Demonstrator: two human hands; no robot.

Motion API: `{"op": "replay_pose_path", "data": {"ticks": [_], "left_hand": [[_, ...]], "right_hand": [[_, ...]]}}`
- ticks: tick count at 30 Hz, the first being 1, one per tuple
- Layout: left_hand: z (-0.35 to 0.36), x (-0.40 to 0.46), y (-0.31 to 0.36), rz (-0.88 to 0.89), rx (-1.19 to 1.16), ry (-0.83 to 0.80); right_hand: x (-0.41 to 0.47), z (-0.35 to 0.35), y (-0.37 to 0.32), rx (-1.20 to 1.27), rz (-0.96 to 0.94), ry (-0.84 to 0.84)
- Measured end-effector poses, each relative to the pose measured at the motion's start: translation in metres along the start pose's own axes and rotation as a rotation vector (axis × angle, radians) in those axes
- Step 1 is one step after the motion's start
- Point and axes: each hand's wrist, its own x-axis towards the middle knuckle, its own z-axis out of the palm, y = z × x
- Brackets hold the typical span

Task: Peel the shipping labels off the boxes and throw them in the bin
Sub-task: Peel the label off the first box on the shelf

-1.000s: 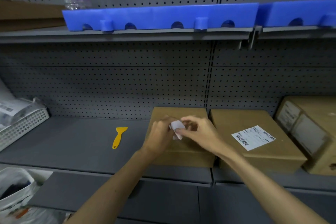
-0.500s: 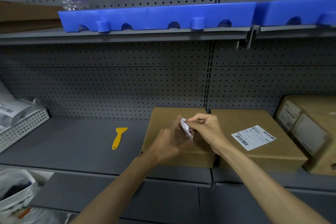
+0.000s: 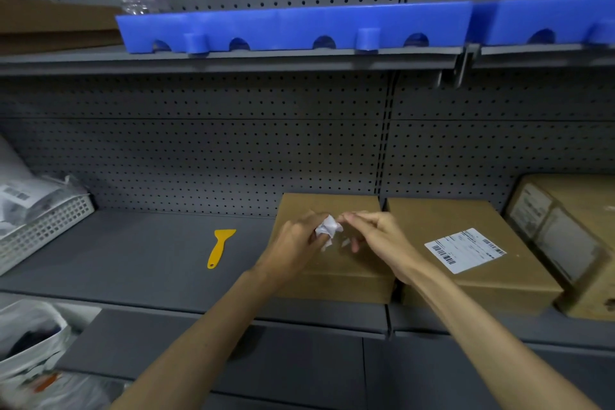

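So the left box [image 3: 329, 243] looks bare and its label [image 3: 327, 228] is a wad pinched in your left hand [image 3: 296, 243], right hand [image 3: 376, 236] loosely curled beside it, holding nothing I can see; binning remains, plus the middle box [image 3: 472, 253].

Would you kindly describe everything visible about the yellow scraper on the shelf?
The yellow scraper looks like one piece of plastic: a wide flat blade at the far end and a narrow handle with a small hole near its tip. It lies flat on the grey shelf, left of the boxes, untouched by either hand.
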Motion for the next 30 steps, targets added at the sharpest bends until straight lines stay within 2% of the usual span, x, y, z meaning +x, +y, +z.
{"op": "replay_pose_path", "data": {"ticks": [3, 5, 9, 11, 17, 23, 30], "left_hand": [[0.004, 0.001, -0.005, -0.013, 0.048, 0.044], [0.004, 0.0, -0.004, -0.01, 0.043, 0.07], [0.003, 0.002, 0.007, 0.016, 0.01, 0.076], [0.003, 0.003, 0.01, 0.025, -0.002, 0.067], [0.003, 0.001, 0.013, 0.06, -0.111, -0.042], [0.003, 0.0, 0.021, -0.133, -0.311, -0.193], [0.015, -0.001, 0.01, -0.137, -0.083, -0.156]], "right_hand": [[-0.004, 0.005, -0.002, 0.008, -0.045, 0.077], [-0.003, 0.004, -0.001, 0.007, -0.012, 0.128], [-0.005, 0.009, -0.004, 0.156, 0.079, -0.009], [-0.005, 0.01, -0.006, 0.241, 0.071, -0.023], [-0.002, 0.005, -0.006, 0.32, 0.073, 0.016], [-0.003, -0.006, -0.001, 0.39, 0.077, 0.044], [-0.005, 0.0, -0.003, 0.446, 0.078, 0.098]]}}
